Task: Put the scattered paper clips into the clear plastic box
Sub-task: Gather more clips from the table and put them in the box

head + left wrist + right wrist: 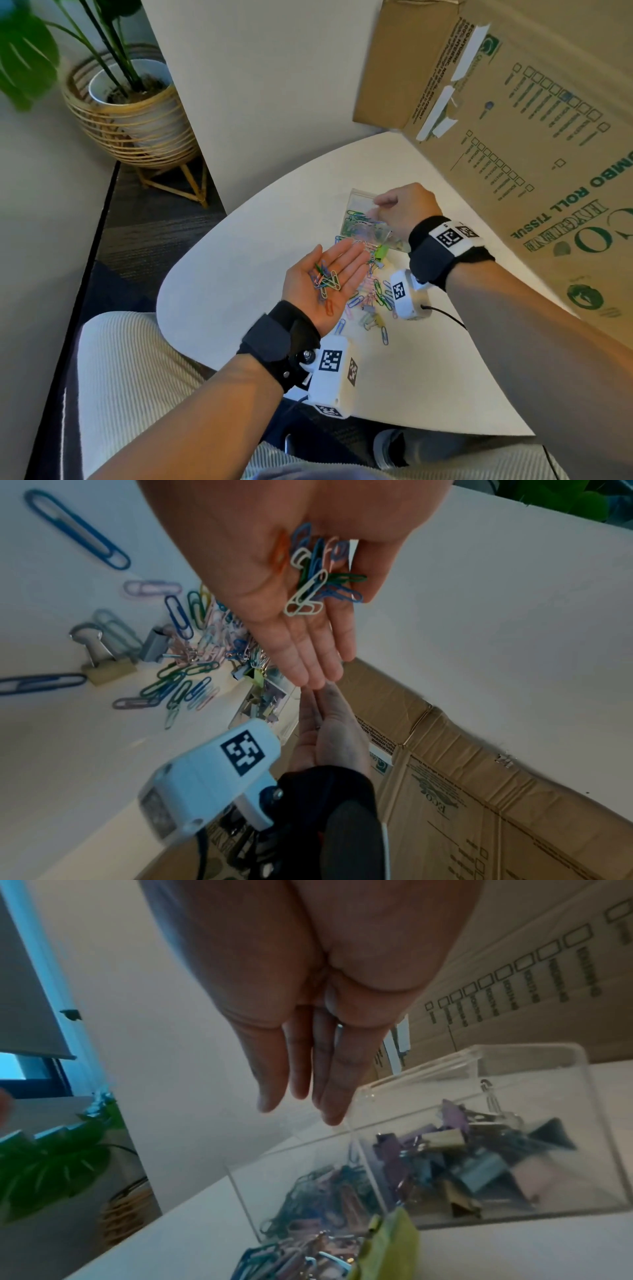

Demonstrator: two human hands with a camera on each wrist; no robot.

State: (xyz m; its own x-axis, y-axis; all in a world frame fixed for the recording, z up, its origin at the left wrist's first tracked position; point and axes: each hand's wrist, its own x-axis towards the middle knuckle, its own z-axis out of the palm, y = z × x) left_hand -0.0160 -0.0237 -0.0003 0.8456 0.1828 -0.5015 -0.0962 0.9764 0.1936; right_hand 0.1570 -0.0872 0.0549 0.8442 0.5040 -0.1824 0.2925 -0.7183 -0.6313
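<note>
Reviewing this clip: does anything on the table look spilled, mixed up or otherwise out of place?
Yes. Coloured paper clips lie scattered on the white table beside the clear plastic box, with binder clips mixed among them. The left hand holds more clips on its flat palm. Nothing looks damaged.

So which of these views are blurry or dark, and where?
Head view: well lit, the plant smeared at the left edge. Left wrist view: dim, the large blue paper clip streaked. Right wrist view: dim and bluish, right hand soft, clear plastic box sharper.
</note>
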